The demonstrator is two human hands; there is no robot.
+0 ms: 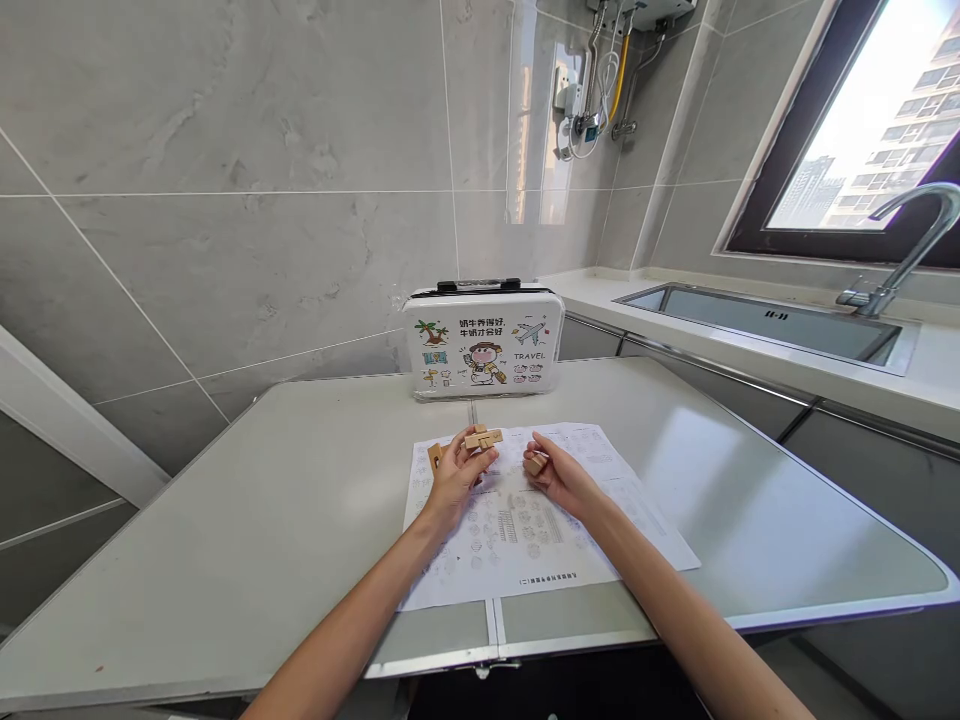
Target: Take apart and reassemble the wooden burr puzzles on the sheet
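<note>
Over a printed diagram sheet [480,585], my left hand [454,480] is closed on some interlocked wooden puzzle pieces [484,438], which stick out crosswise past the thumb and fingers. Just left of those fingers shows another notched wooden piece [435,457]; whether the hand touches it I cannot tell. My right hand [559,475] is a short way to the right, its fingers curled around a small wooden block [534,463]. The two hands are apart. Part of the sheet lies hidden beneath my hands and forearms.
A white cartoon-printed case [484,345] with a black handle stands at the back of the folding table [300,520], near the tiled wall. To the right, a counter holds a sink [765,320] and a curved faucet [919,240].
</note>
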